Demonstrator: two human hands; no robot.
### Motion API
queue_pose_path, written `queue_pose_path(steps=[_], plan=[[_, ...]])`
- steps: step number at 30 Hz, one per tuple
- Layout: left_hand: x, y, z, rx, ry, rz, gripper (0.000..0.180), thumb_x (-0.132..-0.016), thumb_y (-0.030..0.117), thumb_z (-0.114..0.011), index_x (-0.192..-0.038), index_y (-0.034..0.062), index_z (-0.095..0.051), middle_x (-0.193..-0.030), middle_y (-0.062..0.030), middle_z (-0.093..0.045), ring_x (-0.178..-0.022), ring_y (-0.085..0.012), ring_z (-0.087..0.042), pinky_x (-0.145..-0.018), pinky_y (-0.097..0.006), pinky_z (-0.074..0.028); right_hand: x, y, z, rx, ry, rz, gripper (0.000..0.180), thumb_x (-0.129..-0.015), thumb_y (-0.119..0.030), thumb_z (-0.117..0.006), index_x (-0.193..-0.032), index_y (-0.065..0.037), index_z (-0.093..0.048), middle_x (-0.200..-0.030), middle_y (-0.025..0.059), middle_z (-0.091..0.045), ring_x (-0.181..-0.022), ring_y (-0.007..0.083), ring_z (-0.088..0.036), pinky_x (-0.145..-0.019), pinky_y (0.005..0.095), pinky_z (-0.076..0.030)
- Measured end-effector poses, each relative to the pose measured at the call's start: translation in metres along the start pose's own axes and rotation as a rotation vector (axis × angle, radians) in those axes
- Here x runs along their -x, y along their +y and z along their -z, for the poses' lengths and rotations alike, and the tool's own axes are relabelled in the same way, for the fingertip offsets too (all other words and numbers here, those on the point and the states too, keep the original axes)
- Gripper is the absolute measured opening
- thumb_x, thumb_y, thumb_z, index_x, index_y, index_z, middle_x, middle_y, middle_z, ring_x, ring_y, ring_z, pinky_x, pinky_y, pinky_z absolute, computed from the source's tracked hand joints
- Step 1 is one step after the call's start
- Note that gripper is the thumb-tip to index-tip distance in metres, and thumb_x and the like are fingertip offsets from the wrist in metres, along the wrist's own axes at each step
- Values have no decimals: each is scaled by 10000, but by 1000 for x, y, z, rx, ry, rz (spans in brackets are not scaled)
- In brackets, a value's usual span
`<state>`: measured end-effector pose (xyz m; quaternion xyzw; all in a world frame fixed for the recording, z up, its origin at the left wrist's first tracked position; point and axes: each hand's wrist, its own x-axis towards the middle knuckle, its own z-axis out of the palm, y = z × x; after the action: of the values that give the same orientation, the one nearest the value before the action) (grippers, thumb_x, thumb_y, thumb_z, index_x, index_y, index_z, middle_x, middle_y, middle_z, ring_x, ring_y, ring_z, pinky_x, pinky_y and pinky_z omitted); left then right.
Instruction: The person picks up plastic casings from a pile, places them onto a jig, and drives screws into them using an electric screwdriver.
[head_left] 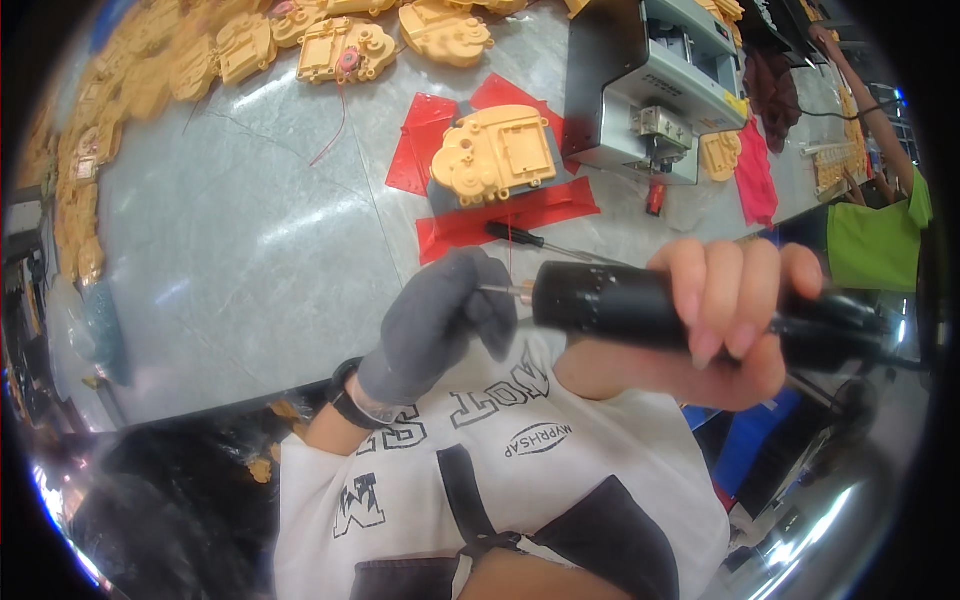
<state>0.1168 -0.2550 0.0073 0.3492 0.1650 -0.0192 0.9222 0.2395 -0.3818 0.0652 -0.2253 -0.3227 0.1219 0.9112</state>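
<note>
My right hand (pixel 735 310) is wrapped round a black electric screwdriver (pixel 610 300), held level above the table's near edge. The thin bit (pixel 503 289) points left and ends at my left hand (pixel 440 320). That hand wears a grey glove, its fingers closed together at the bit's tip; whatever they pinch is hidden. Beyond my hands, a yellow plastic housing (pixel 495 155) lies on a dark pad, framed by strips of red tape (pixel 510 215). Between the housing and my hands lies a hand screwdriver (pixel 545 243) with a black handle.
Many yellow housings (pixel 345 50) crowd the table's far and left sides. A grey bench machine (pixel 650 90) stands at the back right, with a pink cloth (pixel 757 170) beside it. Another person's arm (pixel 875 110) shows at the far right. A grey table (pixel 250 250) spans the left.
</note>
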Motion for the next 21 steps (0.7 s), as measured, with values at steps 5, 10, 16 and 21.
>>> queue_pose_path(steps=[5, 10, 16, 21], plan=[[3, 4, -9, 165, 92, 30, 361, -946, 138, -237, -755, -46, -482, -719, -140, -551, -619, -177, -553, -621, -269, -447, -7, 1, -3, 39, -3, -31, 468, -801, -53, -531, -1224, -86, -335, -756, 47, -486, -599, 171, -504, -627, 326, -407], [-3, 1, 7, -85, -3, 2, 331, -937, 100, -232, -795, -52, -489, -699, -126, -536, -601, -172, -549, -584, -251, -441, -10, 8, -1, 9, 15, -53, 462, -806, -56, -533, -1223, -91, -337, -760, 47, -488, -597, 175, -505, -628, 327, -406], [-7, 1, 7, 380, 35, 76, 382, -946, 141, -228, -680, -24, -448, -667, -111, -496, -583, -175, -544, -559, -251, -428, -18, 15, 3, 43, -85, -129, 463, -816, -74, -537, -1228, -115, -330, -768, 42, -489, -598, 172, -505, -629, 333, -403], [-5, 3, 6, 208, 99, 111, 413, -958, 223, -252, -663, -3, -432, -651, -94, -513, -565, -152, -529, -554, -242, -418, -15, 15, 0, 78, -71, -124, 466, -817, -77, -537, -1229, -119, -324, -769, 41, -485, -595, 173, -504, -630, 333, -400]])
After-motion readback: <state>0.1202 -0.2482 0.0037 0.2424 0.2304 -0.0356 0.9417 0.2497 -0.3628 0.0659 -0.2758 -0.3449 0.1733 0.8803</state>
